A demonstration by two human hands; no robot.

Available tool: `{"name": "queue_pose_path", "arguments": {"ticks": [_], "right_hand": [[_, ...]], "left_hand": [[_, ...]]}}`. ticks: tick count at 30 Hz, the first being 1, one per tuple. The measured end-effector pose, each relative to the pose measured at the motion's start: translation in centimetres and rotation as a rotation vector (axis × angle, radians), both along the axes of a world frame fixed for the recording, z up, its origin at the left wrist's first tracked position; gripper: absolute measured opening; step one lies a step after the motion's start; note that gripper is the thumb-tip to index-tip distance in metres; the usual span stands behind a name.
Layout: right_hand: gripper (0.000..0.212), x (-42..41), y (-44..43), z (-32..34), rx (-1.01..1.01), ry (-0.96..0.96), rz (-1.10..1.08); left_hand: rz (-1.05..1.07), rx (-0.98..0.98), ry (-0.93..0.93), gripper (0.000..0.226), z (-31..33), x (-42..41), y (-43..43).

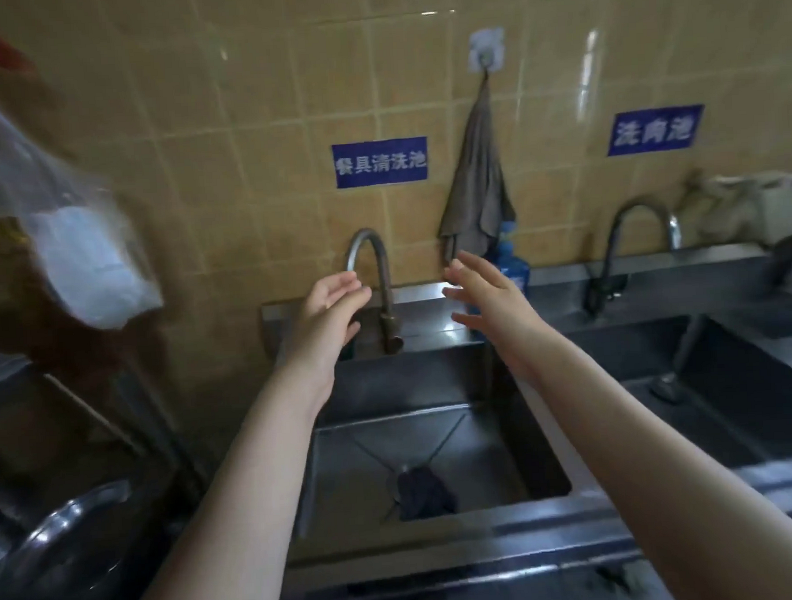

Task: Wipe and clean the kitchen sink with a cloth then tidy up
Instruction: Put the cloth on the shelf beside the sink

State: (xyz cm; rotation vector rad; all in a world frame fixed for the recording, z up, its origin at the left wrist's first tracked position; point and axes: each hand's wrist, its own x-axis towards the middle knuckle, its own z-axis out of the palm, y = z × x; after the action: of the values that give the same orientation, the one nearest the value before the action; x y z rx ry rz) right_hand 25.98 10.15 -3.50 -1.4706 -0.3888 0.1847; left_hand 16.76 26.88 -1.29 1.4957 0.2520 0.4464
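From the head view, both my arms reach forward over the sink [347, 458], a steel basin set against a tan tiled wall. My left hand [326, 312] is open, fingers loosely extended and holding nothing; its fingertips sit right at the mouth of the curved faucet [376, 264], and I cannot tell whether they touch it. My right hand [486, 299] is open too, fingers spread and empty, raised just below the lower edge of the hanging cloth [475, 190]. That grey-brown cloth droops from a hook [486, 54] stuck to the tiles, between the 2 blue signs [380, 162]. A blue bottle [516, 268] stands on the back ledge, partly hidden behind my right hand.

Down in the basin, a dark cloth [425, 493] lies bunched over the drain, well apart from both hands.

To the right is a second sink [748, 400] with its own faucet [633, 227]. At the left, a blurred clear plastic bag [84, 252] hangs in the air, and a shiny metal bowl [53, 538] sits low beside the sink.
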Motion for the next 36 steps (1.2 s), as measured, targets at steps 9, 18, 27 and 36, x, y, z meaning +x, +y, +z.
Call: {"name": "queue_pose_path", "arguments": {"ticks": [9,18,27,36], "right_hand": [[0.04,0.2,-10.5,-1.1,-0.043,0.087,-0.355],[0.054,2.0,-16.1,-2.5,-0.072,0.156,-0.596],[0.051,4.1,-23.5,-2.9,-0.051,0.172,-0.689],[0.047,8.6,-33.9,-3.8,-0.032,0.186,-0.568]], "left_hand": [[-0.299,-0.052,0.047,0.018,-1.3,7.0,-10.3],[-0.536,-0.064,0.076,0.014,-2.6,13.7,-16.4],[-0.648,-0.097,0.072,0.018,-4.0,16.9,-23.3],[-0.468,-0.091,0.047,0.019,-6.0,19.2,-35.0]]}}
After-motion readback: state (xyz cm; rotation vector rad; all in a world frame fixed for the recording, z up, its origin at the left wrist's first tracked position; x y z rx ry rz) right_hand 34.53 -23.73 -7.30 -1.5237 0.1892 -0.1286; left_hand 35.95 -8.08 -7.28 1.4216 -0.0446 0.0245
